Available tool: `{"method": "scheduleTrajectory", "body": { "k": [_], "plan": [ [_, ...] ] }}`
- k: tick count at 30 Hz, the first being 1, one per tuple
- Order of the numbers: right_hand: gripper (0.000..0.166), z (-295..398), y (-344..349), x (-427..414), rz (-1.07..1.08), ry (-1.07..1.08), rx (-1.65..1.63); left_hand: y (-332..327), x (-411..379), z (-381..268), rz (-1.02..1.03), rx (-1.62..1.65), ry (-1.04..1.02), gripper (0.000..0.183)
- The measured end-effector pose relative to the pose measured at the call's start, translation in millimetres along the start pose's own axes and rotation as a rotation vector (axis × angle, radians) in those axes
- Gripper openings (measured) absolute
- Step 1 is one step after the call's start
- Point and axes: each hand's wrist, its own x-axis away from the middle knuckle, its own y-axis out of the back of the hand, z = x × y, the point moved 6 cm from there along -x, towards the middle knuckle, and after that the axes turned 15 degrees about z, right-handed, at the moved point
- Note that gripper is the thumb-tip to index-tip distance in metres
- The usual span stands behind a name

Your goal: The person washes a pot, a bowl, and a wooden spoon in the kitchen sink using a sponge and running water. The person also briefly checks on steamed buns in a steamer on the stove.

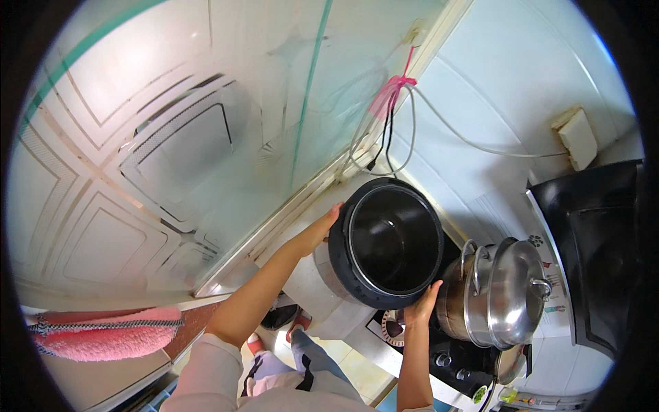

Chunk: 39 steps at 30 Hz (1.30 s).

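Both hands hold a round electric cooker (pixel 396 237), probably a rice or pressure cooker, with a wide black rim and no lid on it. Its dark inner pot looks bare inside, with a bright reflection on the bottom. My left hand (pixel 324 225) grips the left side below the rim. On the near right side, my right hand (pixel 423 304) supports the cooker under its rim. The cooker is tilted towards me, above the corner of a white counter (pixel 304 273). Whether its base touches the counter is hidden.
A tall stainless steel steamer pot (pixel 507 293) stands on the black gas hob (pixel 448 355), close right of the cooker. Tied cables (pixel 391 103) hang in the wall corner behind. A black range hood (pixel 592 247) juts out at right. Frosted glass (pixel 206 154) borders the left.
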Motion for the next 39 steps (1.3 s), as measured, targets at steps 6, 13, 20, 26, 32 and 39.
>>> {"method": "scheduleTrajectory", "body": {
  "k": [6, 13, 20, 26, 32, 39],
  "plan": [
    [0.074, 0.1, 16.8, 6.7, -0.041, -0.02, 0.041, 61.5, -28.6, -2.1, -0.228, -0.488, -0.014, 0.04],
    [0.072, 1.8, 12.0, 8.8, -0.019, -0.035, 0.104, 45.8, -102.5, 4.7, -0.121, -1.889, -0.589, 0.025],
    [0.067, -2.7, 12.4, 6.4, -0.022, -0.04, 0.065, 83.1, -181.9, 55.0, -0.182, -2.595, -0.201, 0.028],
    [0.064, 5.4, 9.9, 10.7, -0.098, -0.015, 0.085, 53.9, -186.2, 40.5, -0.2, -2.569, -0.27, 0.021],
    [0.059, 3.0, 10.9, 10.5, -0.009, -0.01, 0.043, 74.0, -179.4, 47.4, 0.038, -2.382, -0.197, 0.029],
    [0.049, -7.8, 35.0, 7.7, -0.063, -0.081, -0.02, 63.6, -89.8, 10.5, 0.07, -1.642, -0.099, 0.036]
  ]
}}
